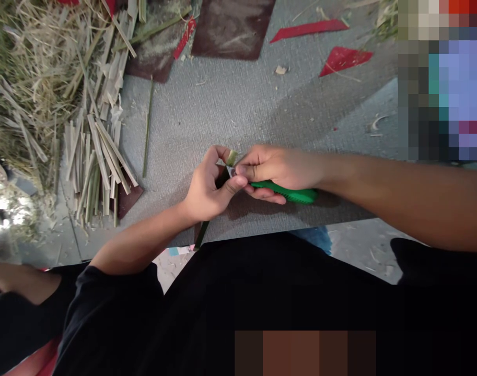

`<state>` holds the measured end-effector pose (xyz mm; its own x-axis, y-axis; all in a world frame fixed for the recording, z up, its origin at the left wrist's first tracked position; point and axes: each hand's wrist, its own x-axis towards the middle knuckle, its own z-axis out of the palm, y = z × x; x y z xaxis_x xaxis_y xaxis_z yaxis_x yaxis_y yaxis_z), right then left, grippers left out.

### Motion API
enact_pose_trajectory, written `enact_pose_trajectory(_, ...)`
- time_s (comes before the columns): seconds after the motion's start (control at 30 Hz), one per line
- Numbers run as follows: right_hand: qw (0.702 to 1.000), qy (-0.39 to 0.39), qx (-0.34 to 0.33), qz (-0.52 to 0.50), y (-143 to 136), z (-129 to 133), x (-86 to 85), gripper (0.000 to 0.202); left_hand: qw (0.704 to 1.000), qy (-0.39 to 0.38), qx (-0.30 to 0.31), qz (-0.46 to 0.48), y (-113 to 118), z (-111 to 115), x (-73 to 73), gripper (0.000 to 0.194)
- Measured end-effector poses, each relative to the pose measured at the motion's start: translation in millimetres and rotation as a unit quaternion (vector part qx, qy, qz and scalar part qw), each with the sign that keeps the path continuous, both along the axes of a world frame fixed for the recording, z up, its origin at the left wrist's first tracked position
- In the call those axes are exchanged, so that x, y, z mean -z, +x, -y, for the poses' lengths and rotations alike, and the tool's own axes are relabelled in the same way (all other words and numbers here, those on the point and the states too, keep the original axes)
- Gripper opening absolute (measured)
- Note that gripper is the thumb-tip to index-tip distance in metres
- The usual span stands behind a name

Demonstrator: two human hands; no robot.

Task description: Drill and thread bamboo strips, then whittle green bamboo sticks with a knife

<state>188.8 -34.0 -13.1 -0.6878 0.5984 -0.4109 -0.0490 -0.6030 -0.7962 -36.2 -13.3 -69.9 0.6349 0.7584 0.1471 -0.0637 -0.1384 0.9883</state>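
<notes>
Strip, dark green with a pale end [202, 231]: was clasped in the left hand [205, 192] above the grey table [163, 141], its lower length reaching the near edge. Green-handled tool [301, 196]: was gripped in the right hand [277, 168], its tip mostly hidden by fingers. Both hands were close together. Pale slats [107, 156] lay heaped to the left; red scraps [309, 30] and a brown square [232, 26] lay beyond.

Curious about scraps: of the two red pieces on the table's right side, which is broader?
The lower, roughly triangular piece; the upper strip is narrower.
</notes>
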Motion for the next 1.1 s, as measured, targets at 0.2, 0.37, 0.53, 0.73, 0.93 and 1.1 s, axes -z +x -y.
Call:
enact_pose_trajectory(0.2, 0.998, 0.009, 0.052, 0.022, -4, 2, -1.0, 0.046, 0.999, 0.032, -0.017, -0.013, 1, -4, 0.4, 0.050)
enact_pose_trajectory(0.37, 0.999, 0.019, 0.026, -0.001, -2, 1, 2.1, 0.049, 1.000, -0.007, -0.005, -0.012, 1, -3, -1.7, 0.059)
enact_pose_trajectory(0.53, 1.000, 0.017, -0.002, -0.006, 0, -1, 4.7, 0.049, 1.000, 0.013, 0.007, -0.014, 1, -5, -5.9, 0.059)
enact_pose_trajectory(0.73, 0.998, 0.068, 0.014, 0.004, -2, -1, 6.2, 0.051, 0.999, 0.029, -0.015, -0.015, 2, -6, -5.0, 0.057)
enact_pose_trajectory(0.93, 0.999, 0.038, -0.008, 0.001, 0, -1, 4.8, 0.052, 0.999, 0.053, 0.011, 0.000, 0, -7, -4.8, 0.055)
enact_pose_trajectory(1.1, 0.996, 0.086, 0.024, -0.006, -3, -2, 11.2, 0.054, 0.998, 0.056, 0.009, 0.007, 1, -9, -6.9, 0.049)
